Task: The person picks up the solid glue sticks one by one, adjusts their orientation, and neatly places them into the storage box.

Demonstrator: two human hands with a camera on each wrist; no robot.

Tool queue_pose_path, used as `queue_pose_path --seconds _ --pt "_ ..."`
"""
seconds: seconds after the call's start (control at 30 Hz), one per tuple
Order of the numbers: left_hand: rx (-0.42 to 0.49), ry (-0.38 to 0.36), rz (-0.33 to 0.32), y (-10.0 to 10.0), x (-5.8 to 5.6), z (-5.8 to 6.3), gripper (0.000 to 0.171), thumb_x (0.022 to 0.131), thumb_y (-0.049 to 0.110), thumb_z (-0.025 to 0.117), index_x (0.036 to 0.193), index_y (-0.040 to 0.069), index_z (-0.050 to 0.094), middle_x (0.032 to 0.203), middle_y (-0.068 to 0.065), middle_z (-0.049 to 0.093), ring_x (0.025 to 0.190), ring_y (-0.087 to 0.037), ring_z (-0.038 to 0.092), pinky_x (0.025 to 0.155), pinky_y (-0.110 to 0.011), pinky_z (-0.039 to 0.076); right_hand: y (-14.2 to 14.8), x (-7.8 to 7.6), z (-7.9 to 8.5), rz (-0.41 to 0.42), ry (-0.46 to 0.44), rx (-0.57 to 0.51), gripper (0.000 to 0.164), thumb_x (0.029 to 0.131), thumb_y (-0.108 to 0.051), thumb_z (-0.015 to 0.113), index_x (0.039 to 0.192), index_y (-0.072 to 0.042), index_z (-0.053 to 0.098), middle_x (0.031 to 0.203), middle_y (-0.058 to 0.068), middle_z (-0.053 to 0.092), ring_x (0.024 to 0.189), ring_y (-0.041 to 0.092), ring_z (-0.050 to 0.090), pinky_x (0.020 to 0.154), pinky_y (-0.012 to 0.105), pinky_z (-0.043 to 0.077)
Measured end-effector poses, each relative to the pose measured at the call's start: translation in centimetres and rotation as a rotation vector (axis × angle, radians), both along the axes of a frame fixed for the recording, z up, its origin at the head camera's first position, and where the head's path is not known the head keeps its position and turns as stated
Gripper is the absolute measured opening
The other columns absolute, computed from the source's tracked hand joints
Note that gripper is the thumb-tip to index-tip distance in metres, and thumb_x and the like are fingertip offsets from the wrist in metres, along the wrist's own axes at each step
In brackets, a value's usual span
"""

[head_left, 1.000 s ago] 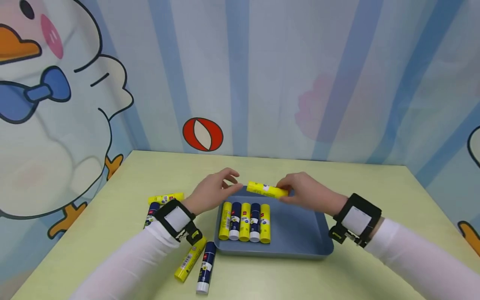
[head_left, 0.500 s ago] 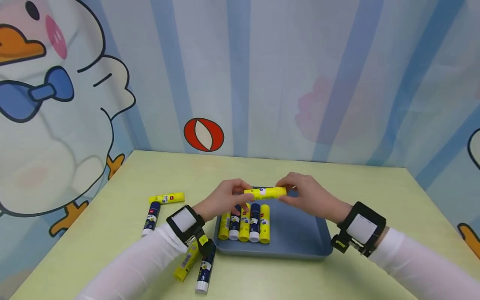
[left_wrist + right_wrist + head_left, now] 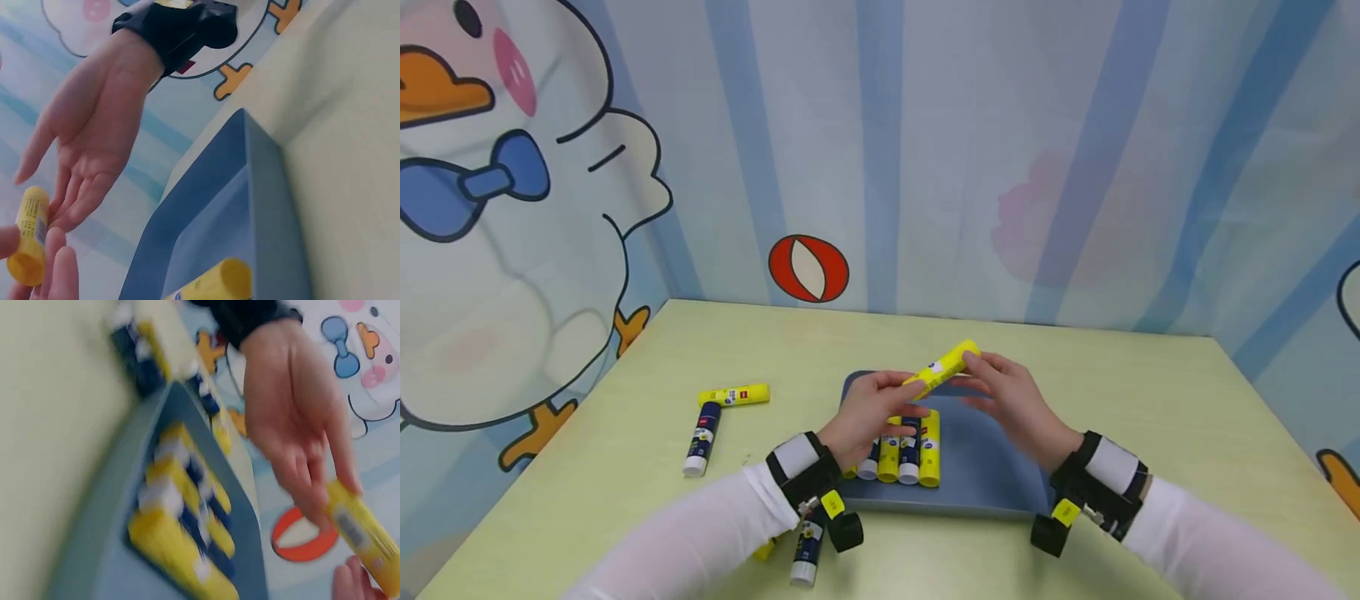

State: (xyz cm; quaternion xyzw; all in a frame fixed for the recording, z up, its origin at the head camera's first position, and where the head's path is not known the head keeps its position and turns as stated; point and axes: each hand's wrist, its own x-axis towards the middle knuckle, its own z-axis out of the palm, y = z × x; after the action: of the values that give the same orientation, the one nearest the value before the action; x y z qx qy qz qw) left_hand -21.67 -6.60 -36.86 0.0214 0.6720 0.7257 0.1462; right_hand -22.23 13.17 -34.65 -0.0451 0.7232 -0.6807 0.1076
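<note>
A yellow glue stick is held tilted above the back of a grey-blue tray, its right end higher. My left hand pinches its lower left end between thumb and fingers. At the upper right end, my right hand holds it by the tip, with the other fingers loosely spread below. Inside the tray, a row of yellow and dark blue glue sticks lies side by side at the left, partly covered by my left hand. The right wrist view shows this row blurred, with a yellow glue stick nearest.
On the table left of the tray lie a yellow glue stick and a dark blue one. Nearer the front is another dark blue glue stick; a yellow one beside it is mostly hidden by my left arm.
My left hand came over to the yellow glue stick and took its left end. The stick then turned from level to tilted, right end up, as both wrists rotated.
</note>
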Motion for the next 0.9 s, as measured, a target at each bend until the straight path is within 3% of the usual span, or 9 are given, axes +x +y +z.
queue_pose_path --seconds 0.2,0.4,0.6,0.73,0.83,0.9 --pt "-0.005 0.051 -0.020 0.6 0.3 0.9 0.037 0.095 0.025 0.065 0.120 0.000 0.057 0.109 -0.014 0.068 0.087 -0.022 0.070 0.067 -0.030 0.057 -0.8 0.3 0.3 -0.062 0.029 -0.048 0.052 0.102 -0.035 0.050 0.135 0.005 0.045 0.126 0.017 0.054 0.114 0.025 0.056 0.099 0.036 0.045" --pt "-0.150 0.068 -0.135 0.0 0.1 1.0 0.031 0.094 0.023 0.066 0.114 0.001 0.056 0.108 -0.020 0.068 0.078 -0.023 0.070 0.061 -0.029 0.056 -0.7 0.5 0.2 -0.076 0.040 0.008 0.048 0.102 -0.031 0.052 0.132 0.005 0.047 0.122 0.017 0.058 0.103 0.019 0.061 0.096 0.036 0.047" --pt "-0.307 0.198 -0.239 -1.5 -0.5 0.4 0.036 0.095 0.025 0.065 0.121 0.002 0.055 0.109 -0.016 0.066 0.079 -0.025 0.069 0.064 -0.035 0.057 0.5 0.5 0.0 -0.025 0.140 0.105 0.046 0.102 -0.028 0.053 0.131 0.007 0.049 0.120 0.020 0.061 0.101 0.022 0.061 0.089 0.033 0.051" --pt "-0.515 0.356 -0.199 -3.6 -1.3 0.3 0.032 0.096 0.025 0.064 0.119 0.005 0.057 0.105 -0.009 0.066 0.078 -0.024 0.067 0.066 -0.034 0.055 1.7 0.1 0.5 0.019 0.198 0.199 0.045 0.102 -0.023 0.053 0.132 0.009 0.047 0.121 0.023 0.059 0.103 0.027 0.061 0.087 0.034 0.052" --pt "-0.786 0.471 -0.127 -5.5 -1.7 0.5 0.028 0.094 0.025 0.066 0.114 0.007 0.060 0.094 -0.003 0.065 0.068 -0.019 0.061 0.059 -0.029 0.050 2.9 -0.2 0.8 0.057 0.241 0.299 0.044 0.101 -0.020 0.054 0.133 0.011 0.045 0.121 0.026 0.060 0.103 0.031 0.062 0.086 0.037 0.053" --pt "-0.974 0.500 -0.096 -6.6 -1.9 0.4 0.029 0.093 0.027 0.067 0.112 0.007 0.060 0.085 -0.001 0.063 0.062 -0.016 0.056 0.053 -0.027 0.046 3.8 -0.4 0.9 0.086 0.268 0.368 0.045 0.101 -0.017 0.054 0.134 0.011 0.041 0.117 0.027 0.061 0.100 0.032 0.063 0.085 0.039 0.053"
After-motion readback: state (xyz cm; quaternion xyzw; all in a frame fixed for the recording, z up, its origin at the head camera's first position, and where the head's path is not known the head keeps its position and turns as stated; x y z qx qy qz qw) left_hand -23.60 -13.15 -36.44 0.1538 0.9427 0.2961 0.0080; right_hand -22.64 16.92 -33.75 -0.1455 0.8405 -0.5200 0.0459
